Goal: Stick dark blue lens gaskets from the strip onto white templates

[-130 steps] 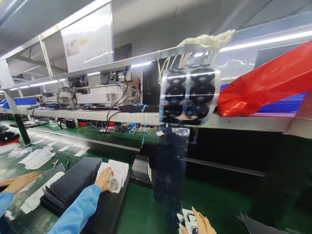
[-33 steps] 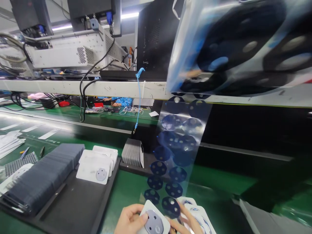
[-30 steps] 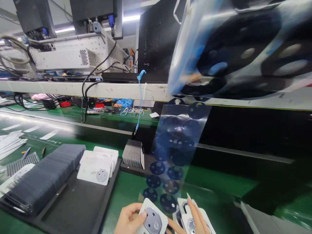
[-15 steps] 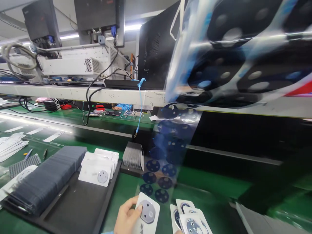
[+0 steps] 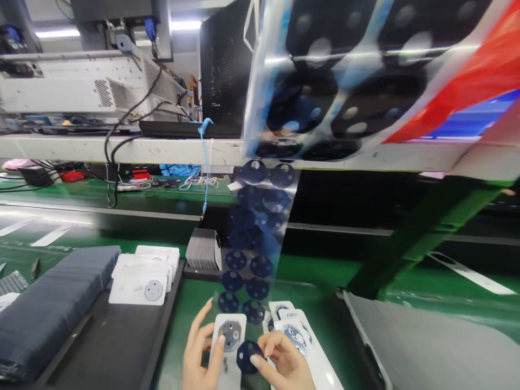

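right hand (image 5: 280, 360) now pinches a dark film disc (image 5: 246, 356) beside the card (image 5: 227, 346) gripped in left hand (image 5: 199, 357); half a second ago it held none.

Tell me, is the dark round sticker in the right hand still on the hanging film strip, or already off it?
Off. The right hand pinches the dark sticker beside the white card, below the film strip.

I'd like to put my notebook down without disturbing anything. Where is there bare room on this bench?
Bare green mat lies right of the hanging film strip, up to the grey sheet. The black tray has free floor below the white cards, beside the dark stack. It is crowded around the left hand and right hand, amid cards and a dark sticker.
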Tool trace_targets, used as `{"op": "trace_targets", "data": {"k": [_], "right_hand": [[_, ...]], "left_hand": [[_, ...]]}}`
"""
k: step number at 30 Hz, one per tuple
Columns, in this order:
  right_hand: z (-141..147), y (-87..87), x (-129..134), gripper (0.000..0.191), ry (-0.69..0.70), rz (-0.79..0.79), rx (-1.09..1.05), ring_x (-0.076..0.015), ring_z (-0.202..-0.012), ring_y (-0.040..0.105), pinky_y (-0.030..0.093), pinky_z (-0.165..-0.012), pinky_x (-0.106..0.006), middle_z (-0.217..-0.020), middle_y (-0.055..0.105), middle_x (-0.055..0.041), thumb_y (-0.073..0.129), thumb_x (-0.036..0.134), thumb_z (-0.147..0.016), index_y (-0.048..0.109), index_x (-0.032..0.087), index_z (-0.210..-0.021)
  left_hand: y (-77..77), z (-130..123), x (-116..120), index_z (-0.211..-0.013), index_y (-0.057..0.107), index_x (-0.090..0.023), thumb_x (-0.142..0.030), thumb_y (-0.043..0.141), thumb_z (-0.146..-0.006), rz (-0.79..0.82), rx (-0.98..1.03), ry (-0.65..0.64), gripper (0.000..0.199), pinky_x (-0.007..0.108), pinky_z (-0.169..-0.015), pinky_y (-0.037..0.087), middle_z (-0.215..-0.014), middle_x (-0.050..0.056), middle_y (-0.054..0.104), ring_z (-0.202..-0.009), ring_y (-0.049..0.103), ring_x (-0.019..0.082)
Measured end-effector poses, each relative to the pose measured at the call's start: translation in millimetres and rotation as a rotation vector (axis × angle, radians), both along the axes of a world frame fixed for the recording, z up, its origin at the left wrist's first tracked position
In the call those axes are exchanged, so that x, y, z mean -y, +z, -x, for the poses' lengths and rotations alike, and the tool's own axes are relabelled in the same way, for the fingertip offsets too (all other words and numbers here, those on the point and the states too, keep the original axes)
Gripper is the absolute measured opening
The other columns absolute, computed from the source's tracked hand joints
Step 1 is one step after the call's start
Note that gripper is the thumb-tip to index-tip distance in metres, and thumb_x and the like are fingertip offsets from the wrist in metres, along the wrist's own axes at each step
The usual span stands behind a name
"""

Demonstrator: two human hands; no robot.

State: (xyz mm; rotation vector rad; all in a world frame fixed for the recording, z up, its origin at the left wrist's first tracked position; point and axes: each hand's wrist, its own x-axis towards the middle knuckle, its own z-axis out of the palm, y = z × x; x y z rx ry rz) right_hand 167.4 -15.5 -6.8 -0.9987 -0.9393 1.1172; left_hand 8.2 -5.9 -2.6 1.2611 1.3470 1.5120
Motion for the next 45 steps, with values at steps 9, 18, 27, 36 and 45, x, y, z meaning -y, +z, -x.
{"op": "trace_targets", "data": {"k": [9, 18, 27, 36, 45], "right_hand": [[4, 5.6, 4, 0.037, -0.068, 0.097, 0.033, -0.0176, -0.064, 0.061, 0.052, -0.067, -0.03, -0.072, 0.064, -0.0012, 0.083, 0.047, -0.063, 0.066, 0.021, -0.082], [0, -12.6, 0, 0.035, -0.07, 0.152, 0.189, -0.0212, -0.068, 0.066, 0.055, -0.064, -0.029, -0.071, 0.07, -0.0044, 0.078, 0.051, -0.069, 0.071, 0.019, -0.081], [4, -11.1, 5, 0.031, -0.096, 0.173, 0.267, -0.0206, -0.068, 0.066, 0.054, -0.064, -0.028, -0.075, 0.072, -0.0055, 0.077, 0.048, -0.072, 0.07, 0.019, -0.079], [5, -15.3, 5, 0.031, -0.113, 0.153, 0.269, -0.0219, -0.068, 0.067, 0.055, -0.064, -0.029, -0.076, 0.073, -0.0069, 0.078, 0.047, -0.072, 0.07, 0.018, -0.079], [5, -15.1, 5, 0.03, -0.122, 0.16, 0.278, -0.0218, -0.069, 0.067, 0.056, -0.064, -0.029, -0.076, 0.072, -0.0068, 0.077, 0.047, -0.072, 0.07, 0.019, -0.079]], "left_hand": [[-10.7, 1, 7, -0.099, 0.069, -0.021, -0.056, 0.067, -0.076, 0.194, 0.078, -0.117, 0.042, 0.03, -0.074, 0.055, -0.094, 0.01, 0.077, -0.081, 0.071, 0.027], [-5.4, 2, 0, -0.112, 0.063, -0.018, -0.056, 0.059, -0.083, 0.335, 0.179, -0.498, 0.048, 0.027, -0.077, 0.05, -0.097, 0.008, 0.077, -0.084, 0.069, 0.023], [-6.5, 0, 5, -0.121, 0.057, -0.02, -0.059, 0.057, -0.083, 0.379, 0.213, -0.545, 0.054, 0.026, -0.071, 0.049, -0.096, 0.007, 0.077, -0.081, 0.068, 0.022], [-13.7, 3, 7, -0.123, 0.061, -0.018, -0.055, 0.053, -0.087, 0.32, 0.15, -0.55, 0.052, 0.028, -0.071, 0.052, -0.114, 0.011, 0.072, -0.079, 0.068, 0.022], [-14.1, 4, 7, -0.126, 0.058, -0.021, -0.051, 0.053, -0.089, 0.356, 0.121, -0.53, 0.048, 0.026, -0.077, 0.05, -0.105, 0.008, 0.075, -0.08, 0.067, 0.02]]}}
